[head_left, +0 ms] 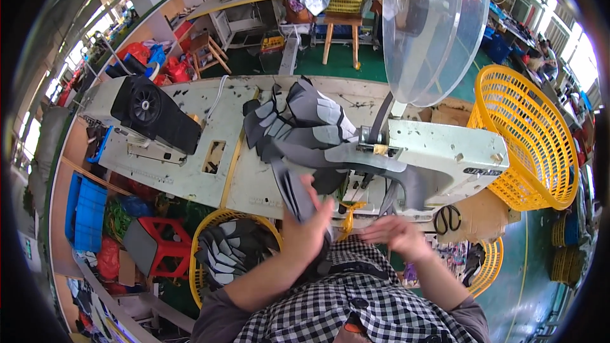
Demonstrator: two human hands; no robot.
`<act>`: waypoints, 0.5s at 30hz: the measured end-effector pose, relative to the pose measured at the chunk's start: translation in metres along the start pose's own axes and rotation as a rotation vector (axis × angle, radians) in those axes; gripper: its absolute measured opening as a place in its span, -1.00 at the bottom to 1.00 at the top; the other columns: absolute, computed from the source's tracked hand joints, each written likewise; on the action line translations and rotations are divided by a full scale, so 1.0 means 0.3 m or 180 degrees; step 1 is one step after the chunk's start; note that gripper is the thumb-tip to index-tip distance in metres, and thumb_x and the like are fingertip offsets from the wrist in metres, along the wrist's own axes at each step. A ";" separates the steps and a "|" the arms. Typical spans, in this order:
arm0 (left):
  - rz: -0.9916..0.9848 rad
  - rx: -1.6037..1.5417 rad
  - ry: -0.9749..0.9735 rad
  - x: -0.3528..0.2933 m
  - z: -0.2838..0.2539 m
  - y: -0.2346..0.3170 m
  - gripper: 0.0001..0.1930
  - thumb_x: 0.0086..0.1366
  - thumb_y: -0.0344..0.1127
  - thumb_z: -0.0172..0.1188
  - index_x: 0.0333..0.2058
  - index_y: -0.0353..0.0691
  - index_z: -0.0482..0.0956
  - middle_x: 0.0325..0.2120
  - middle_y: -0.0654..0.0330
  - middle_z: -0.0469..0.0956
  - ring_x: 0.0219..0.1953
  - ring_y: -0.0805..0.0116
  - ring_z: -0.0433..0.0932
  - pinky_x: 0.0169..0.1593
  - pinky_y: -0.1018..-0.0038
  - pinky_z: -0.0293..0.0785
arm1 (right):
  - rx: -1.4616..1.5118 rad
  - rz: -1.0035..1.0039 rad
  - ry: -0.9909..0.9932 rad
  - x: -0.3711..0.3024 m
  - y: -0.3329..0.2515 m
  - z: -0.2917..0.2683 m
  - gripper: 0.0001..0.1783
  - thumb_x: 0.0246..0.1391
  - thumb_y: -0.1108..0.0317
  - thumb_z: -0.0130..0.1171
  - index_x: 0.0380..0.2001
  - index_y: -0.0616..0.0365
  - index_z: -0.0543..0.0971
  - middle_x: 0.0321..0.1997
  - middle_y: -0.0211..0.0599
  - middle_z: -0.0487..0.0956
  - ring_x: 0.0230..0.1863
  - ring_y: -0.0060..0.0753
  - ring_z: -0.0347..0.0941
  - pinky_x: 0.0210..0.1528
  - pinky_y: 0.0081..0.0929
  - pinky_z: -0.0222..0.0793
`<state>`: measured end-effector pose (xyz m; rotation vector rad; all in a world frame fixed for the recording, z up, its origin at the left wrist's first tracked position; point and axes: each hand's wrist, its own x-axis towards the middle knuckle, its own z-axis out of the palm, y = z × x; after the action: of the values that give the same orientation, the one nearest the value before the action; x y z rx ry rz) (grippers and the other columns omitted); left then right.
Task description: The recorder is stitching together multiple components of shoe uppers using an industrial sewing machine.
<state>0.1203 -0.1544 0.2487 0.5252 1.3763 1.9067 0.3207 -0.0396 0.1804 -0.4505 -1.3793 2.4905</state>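
Note:
My left hand is closed on a folded stack of dark grey fabric pieces, held upright just over the near edge of the sewing table. My right hand is at the same edge, fingers stretched toward the left and slightly blurred; nothing shows in it. Beyond my hands stands a white sewing machine. A long grey fabric strip crosses in front of its head and hides the needle area. Behind the strip lies a heap of grey cut pieces with paler patches. A yellow tie hangs between my hands.
A yellow basket of grey pieces sits below left, beside a red stool. A big yellow basket stands right of the machine. Black-handled scissors lie near it. A clear round fan guard rises behind. A black motor unit occupies the left.

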 end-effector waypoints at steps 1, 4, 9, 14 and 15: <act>0.0232 -0.0356 -0.0328 -0.051 0.009 -0.011 -0.49 0.09 -0.59 0.13 0.01 -0.19 0.18 -0.38 0.34 0.28 -0.38 0.61 0.32 -0.33 0.66 0.34 | -0.0385 -0.0199 0.0025 0.019 0.052 0.089 0.10 -0.41 0.04 0.49 0.18 0.29 0.15 0.17 0.03 0.32 0.16 -0.14 0.31 0.21 -0.19 0.21; 0.0951 0.0269 -0.1309 -0.086 0.034 0.019 -0.54 0.13 -0.50 0.08 0.01 -0.26 0.18 -0.36 0.30 0.29 -0.30 0.55 0.32 -0.19 0.51 0.34 | -0.1902 -0.0319 0.0263 0.047 0.076 0.251 0.07 -0.33 0.17 0.49 0.20 0.29 0.11 0.11 -0.05 0.37 0.11 -0.22 0.35 0.13 -0.31 0.27; 0.1719 0.2606 -0.1256 -0.082 -0.026 0.088 -0.47 0.02 -0.52 0.07 0.02 -0.31 0.18 -0.09 0.00 0.39 -0.03 0.10 0.40 0.04 0.37 0.28 | -0.3644 -0.0344 0.0540 0.023 0.003 0.253 -0.04 -0.26 0.03 0.38 0.15 0.32 0.19 -0.19 0.07 0.50 -0.19 -0.10 0.50 -0.12 -0.36 0.42; 0.1730 0.3517 -0.1227 -0.095 -0.033 0.138 -0.36 -0.11 -0.52 0.19 0.03 -0.28 0.20 -0.09 -0.02 0.38 -0.05 -0.04 0.38 0.05 0.31 0.28 | -0.4511 -0.0814 0.0627 -0.032 -0.033 0.167 -0.16 -0.34 -0.02 0.43 0.01 0.25 0.40 -0.25 0.02 0.52 -0.25 -0.18 0.51 -0.13 -0.38 0.40; 0.1742 0.3551 -0.1217 -0.095 -0.037 0.141 -0.39 -0.09 -0.51 0.19 0.02 -0.29 0.22 -0.10 -0.03 0.38 -0.06 -0.04 0.39 0.03 0.32 0.29 | -0.3891 0.0166 0.0369 -0.053 -0.096 0.158 -0.23 -0.35 -0.03 0.44 -0.09 0.24 0.47 -0.28 -0.01 0.54 -0.26 -0.22 0.51 -0.14 -0.40 0.40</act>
<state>0.1184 -0.1903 0.2865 1.8339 2.0649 1.0913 0.3190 -0.0672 0.2310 -0.8025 -2.6908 1.3101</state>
